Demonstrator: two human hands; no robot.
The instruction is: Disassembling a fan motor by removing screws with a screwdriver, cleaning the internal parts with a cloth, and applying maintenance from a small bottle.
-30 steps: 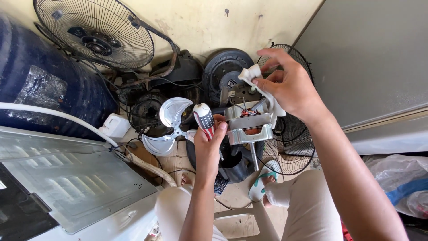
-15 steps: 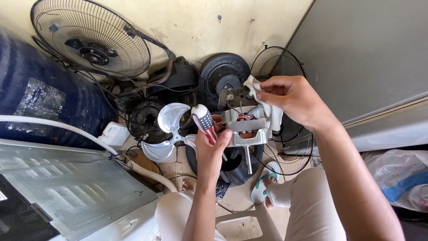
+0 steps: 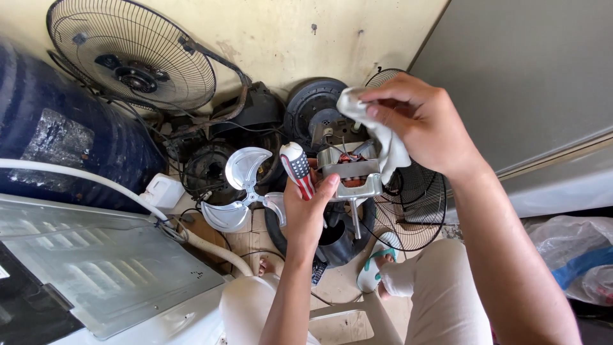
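Your left hand [image 3: 306,214] grips the heavy, hard fan motor [image 3: 350,171] and a screwdriver [image 3: 297,169], while your right hand [image 3: 415,121] pinches a soft rag [image 3: 383,131]; hold the metal frame, not the thin wires.

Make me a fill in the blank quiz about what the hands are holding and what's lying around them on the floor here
1. The right hand pinches a white ____ above the fan motor.
2. The left hand grips a screwdriver whose handle is striped red and ____.
3. The loose fan blade on the floor has ____ vanes.
4. A round wire fan guard leans against the ____.

Missing words: cloth; white; three; wall
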